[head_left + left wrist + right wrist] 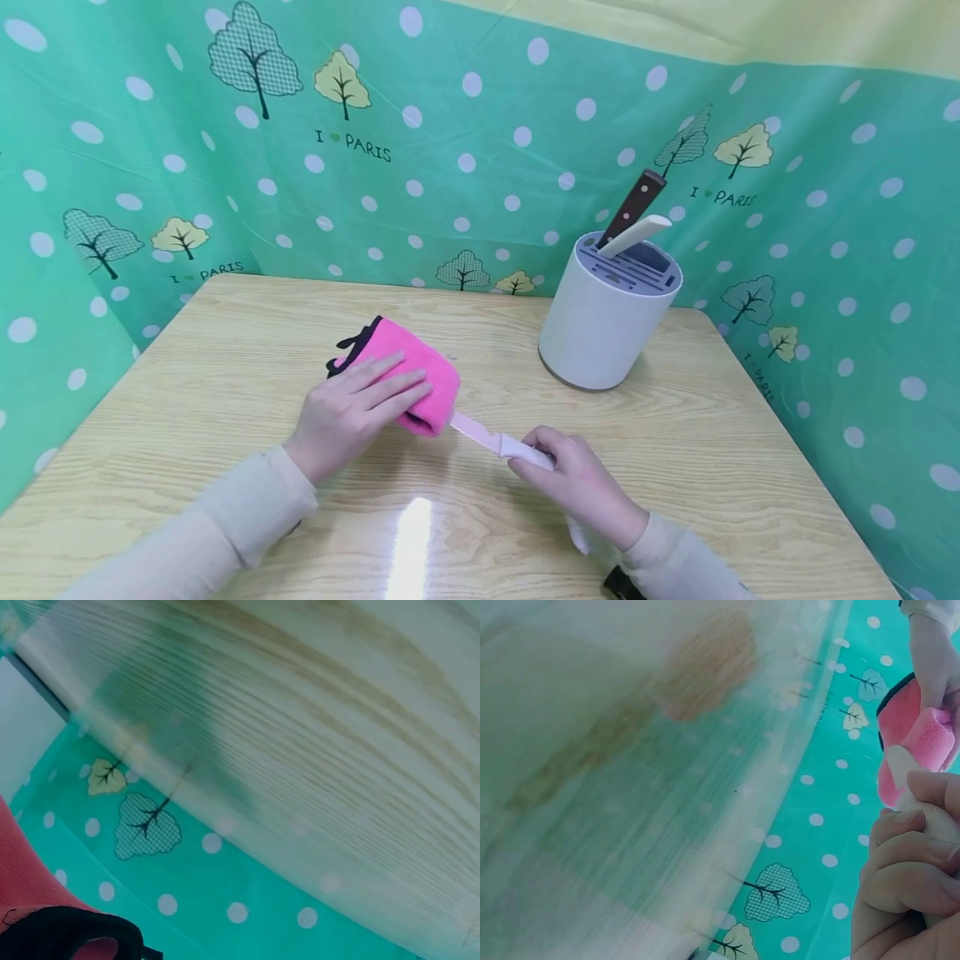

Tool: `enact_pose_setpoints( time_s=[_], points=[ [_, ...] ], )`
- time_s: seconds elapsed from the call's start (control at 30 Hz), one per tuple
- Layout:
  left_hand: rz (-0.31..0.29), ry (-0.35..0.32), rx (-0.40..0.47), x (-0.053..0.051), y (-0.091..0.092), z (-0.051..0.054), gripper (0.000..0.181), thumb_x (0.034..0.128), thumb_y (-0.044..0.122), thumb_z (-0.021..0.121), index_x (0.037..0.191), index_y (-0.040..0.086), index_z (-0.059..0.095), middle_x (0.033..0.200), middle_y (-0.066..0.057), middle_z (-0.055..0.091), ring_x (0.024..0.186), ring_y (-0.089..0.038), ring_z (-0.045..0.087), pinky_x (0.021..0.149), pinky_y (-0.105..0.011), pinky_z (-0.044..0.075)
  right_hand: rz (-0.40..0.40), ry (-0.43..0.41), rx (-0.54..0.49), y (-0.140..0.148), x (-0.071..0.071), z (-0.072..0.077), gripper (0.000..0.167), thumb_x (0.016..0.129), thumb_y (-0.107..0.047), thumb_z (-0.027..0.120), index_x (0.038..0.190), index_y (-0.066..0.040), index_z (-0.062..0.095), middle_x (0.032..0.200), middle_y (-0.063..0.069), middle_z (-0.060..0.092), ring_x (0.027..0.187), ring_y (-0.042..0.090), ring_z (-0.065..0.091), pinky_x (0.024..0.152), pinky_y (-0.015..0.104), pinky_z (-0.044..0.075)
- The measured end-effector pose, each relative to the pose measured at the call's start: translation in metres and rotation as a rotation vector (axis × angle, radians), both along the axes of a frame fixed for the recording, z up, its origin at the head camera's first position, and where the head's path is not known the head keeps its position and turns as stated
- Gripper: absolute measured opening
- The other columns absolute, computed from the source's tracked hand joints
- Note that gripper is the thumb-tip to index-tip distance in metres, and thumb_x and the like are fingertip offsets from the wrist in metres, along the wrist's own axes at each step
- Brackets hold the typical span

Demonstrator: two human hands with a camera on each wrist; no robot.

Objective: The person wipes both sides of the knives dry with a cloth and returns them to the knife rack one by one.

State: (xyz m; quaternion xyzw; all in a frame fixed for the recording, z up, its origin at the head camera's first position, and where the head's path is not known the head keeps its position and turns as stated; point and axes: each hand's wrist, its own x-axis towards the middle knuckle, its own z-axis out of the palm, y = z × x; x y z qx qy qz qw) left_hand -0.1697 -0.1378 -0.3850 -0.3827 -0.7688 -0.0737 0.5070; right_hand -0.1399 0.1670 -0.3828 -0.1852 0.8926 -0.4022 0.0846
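Observation:
My right hand (581, 479) grips the white handle of a knife (517, 450); its fingers curl round the handle in the right wrist view (907, 877). A pink cloth (423, 367) with a black edge is folded about the blade, hiding its far part and tip. A short pale stretch of blade shows between cloth and handle. My left hand (352, 412) holds the cloth from above, its fingers laid across it and the thumb out of sight in the head view. Only part of the pink cloth (30, 862) appears in the left wrist view.
A white round knife block (600, 333) stands at the back right of the wooden table (247, 350). One dark brown handle (633, 204) and one white handle (637, 235) stick up from its slotted top. A green dotted curtain (450, 192) hangs behind and at the sides.

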Motion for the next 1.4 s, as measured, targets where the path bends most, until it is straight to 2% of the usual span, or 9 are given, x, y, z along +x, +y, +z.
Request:
enact_pose_setpoints(
  time_s=[0.17,0.4,0.93,1.4],
  points=[
    [-0.02,0.006,0.001,0.002,0.005,0.0,0.033,0.1044,0.012,0.045,0.111,0.018,0.077,0.111,0.003,0.076,0.104,-0.023,0.071,0.087,-0.04,0.058,-0.006,-0.008,-0.01,-0.001,0.0,0.001,0.017,0.092,-0.026,0.069,0.095,-0.01,0.068,0.078,-0.004,0.064,0.063,0.006,0.051,0.059,0.021,0.047],
    [-0.006,0.003,-0.041,0.007,0.01,0.001,0.035,0.1057,0.012,0.043,0.111,0.019,0.077,0.111,0.004,0.075,0.105,-0.021,0.071,0.087,-0.038,0.058,-0.007,-0.008,-0.01,-0.003,-0.001,0.003,0.018,0.091,-0.027,0.07,0.096,-0.01,0.068,0.076,-0.004,0.063,0.061,0.006,0.051,0.057,0.022,0.047],
    [-0.053,0.041,-0.054,0.011,0.022,0.0,0.033,0.1048,0.01,0.045,0.112,0.018,0.077,0.112,0.004,0.075,0.104,-0.02,0.071,0.087,-0.036,0.058,-0.004,0.006,0.017,-0.007,-0.003,0.006,0.018,0.091,-0.028,0.07,0.094,-0.01,0.068,0.073,-0.005,0.064,0.058,0.006,0.051,0.055,0.022,0.046],
    [-0.099,0.021,-0.084,0.016,0.031,-0.003,0.033,0.1051,0.011,0.045,0.115,0.019,0.075,0.115,0.003,0.074,0.106,-0.021,0.071,0.088,-0.038,0.058,0.03,0.024,-0.002,-0.011,-0.004,0.004,0.023,0.09,-0.03,0.07,0.095,-0.007,0.067,0.072,-0.004,0.064,0.058,0.005,0.051,0.054,0.022,0.046]
  ],
)
